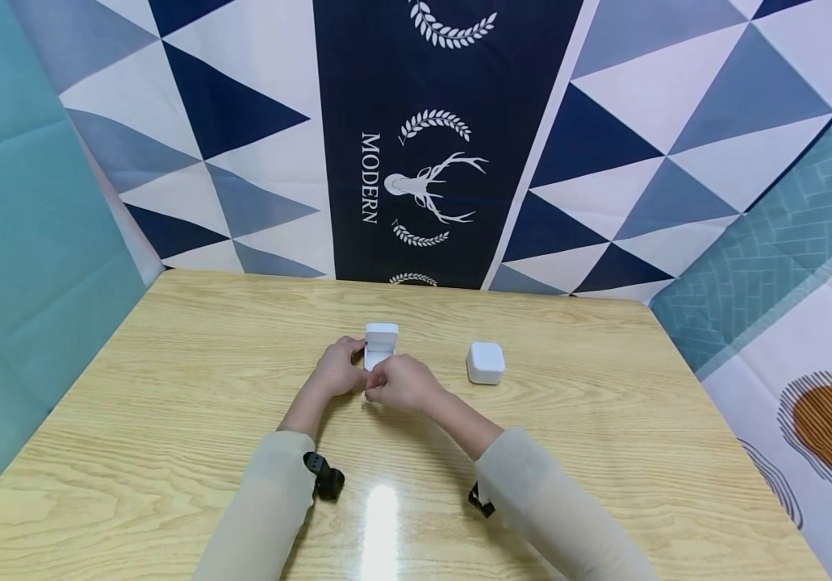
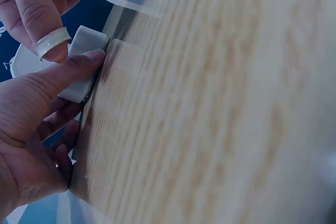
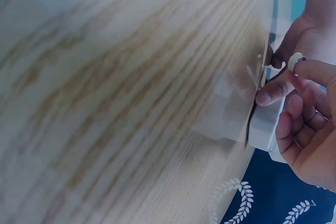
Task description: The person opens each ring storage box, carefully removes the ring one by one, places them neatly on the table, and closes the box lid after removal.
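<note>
A small white box [image 1: 382,332], which looks like a ring box, stands with its lid raised near the far side of the wooden table. My left hand [image 1: 338,369] grips it from the left; in the left wrist view the thumb presses its front and the other fingers go behind it. Just in front of the box is my right hand [image 1: 405,384], fingers bent. A pale, whitish ring [image 2: 53,42] sits round one of its fingertips, apart from the box. The inside of the box is partly hidden by the right hand.
A second white box [image 1: 487,362], closed and with rounded corners, stands to the right of the hands. Behind the table [image 1: 190,420] hangs a patterned cloth [image 1: 452,97]. Each wrist carries a small black camera [image 1: 328,482].
</note>
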Demonstrator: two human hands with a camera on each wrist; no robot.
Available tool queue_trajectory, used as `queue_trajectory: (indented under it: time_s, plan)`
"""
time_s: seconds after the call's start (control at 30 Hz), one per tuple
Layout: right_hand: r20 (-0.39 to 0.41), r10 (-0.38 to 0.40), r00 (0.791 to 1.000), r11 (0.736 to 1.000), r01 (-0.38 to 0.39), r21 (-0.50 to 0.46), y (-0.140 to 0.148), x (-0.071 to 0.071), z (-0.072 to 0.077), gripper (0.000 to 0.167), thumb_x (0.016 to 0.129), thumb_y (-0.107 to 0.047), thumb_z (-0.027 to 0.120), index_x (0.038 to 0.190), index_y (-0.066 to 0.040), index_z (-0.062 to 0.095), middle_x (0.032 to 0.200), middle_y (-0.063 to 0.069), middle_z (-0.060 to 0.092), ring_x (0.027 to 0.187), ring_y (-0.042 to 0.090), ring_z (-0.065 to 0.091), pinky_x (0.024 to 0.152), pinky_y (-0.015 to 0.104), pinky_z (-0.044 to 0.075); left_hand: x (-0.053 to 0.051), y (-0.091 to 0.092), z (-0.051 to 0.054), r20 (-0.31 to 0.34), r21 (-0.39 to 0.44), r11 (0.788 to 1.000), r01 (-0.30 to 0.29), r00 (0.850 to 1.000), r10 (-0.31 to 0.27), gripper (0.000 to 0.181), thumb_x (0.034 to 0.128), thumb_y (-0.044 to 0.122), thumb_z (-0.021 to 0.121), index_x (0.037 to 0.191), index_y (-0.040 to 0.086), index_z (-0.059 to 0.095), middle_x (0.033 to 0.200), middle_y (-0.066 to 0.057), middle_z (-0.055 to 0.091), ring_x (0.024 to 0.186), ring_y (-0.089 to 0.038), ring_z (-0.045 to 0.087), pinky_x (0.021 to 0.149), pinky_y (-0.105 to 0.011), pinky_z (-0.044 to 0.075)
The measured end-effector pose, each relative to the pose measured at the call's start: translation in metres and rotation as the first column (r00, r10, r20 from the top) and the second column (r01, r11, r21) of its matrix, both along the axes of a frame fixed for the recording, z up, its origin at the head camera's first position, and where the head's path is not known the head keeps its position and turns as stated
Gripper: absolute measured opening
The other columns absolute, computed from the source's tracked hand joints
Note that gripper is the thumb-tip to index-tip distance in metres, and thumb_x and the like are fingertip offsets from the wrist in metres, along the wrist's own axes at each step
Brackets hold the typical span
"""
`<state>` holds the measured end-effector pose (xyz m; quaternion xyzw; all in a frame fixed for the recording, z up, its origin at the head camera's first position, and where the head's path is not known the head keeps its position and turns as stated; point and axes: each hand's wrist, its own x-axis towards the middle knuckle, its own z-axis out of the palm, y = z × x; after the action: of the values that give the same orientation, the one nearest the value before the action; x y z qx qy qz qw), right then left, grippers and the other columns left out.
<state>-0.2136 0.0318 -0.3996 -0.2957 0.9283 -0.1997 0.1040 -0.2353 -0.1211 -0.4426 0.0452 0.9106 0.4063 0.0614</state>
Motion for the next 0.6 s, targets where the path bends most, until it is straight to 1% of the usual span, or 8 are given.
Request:
queue_trajectory:
  time_s: [0.27,0.37,0.5,0.6]
  plan:
    - [-0.054,0.058,0.997,0.998,-0.057,0.024,-0.0029,0.0007,-0.0042,0.009,0.082,-0.021,0.068,0.077,-0.016,0.074,0.069,-0.008,0.068,0.056,0.003,0.048,0.055,0.019,0.04,0.0003,0.0001,0.0003,0.0,-0.002,1.0,0.006,1.0,-0.006,0.067,0.0771,0.016,0.074,0.136,-0.001,0.046,0.134,-0.018,0.05,0.128,-0.035,0.043,0.108,-0.047,0.033]
    - [-0.072,0.064,0.995,0.998,-0.062,0.029,-0.0041,0.0007,-0.0056,0.009,0.082,-0.02,0.068,0.076,-0.016,0.074,0.068,-0.008,0.069,0.054,0.003,0.047,0.053,0.019,0.04,0.0,0.0002,0.0009,0.006,-0.004,1.0,0.006,1.0,-0.006,0.067,0.0773,0.015,0.073,0.136,0.0,0.045,0.135,-0.017,0.049,0.129,-0.035,0.042,0.108,-0.047,0.033]
    - [-0.074,0.061,0.995,0.997,-0.058,0.048,-0.0059,0.0019,-0.0067,0.01,0.083,-0.021,0.068,0.076,-0.017,0.074,0.069,-0.008,0.069,0.055,0.003,0.049,0.054,0.019,0.04,-0.0006,0.0006,0.0012,0.013,0.004,1.0,0.001,1.0,-0.001,0.068,0.0771,0.015,0.074,0.137,0.001,0.045,0.135,-0.017,0.049,0.13,-0.035,0.041,0.109,-0.046,0.032]
    - [-0.079,0.06,0.995,0.996,-0.054,0.074,-0.007,0.0033,-0.0078,0.01,0.083,-0.023,0.068,0.076,-0.018,0.073,0.07,-0.008,0.069,0.057,0.003,0.051,0.055,0.019,0.041,-0.0006,0.0006,0.0018,0.004,0.005,1.0,0.008,1.0,-0.008,0.068,0.0765,0.015,0.075,0.136,0.001,0.045,0.133,-0.018,0.05,0.129,-0.035,0.042,0.109,-0.046,0.032]
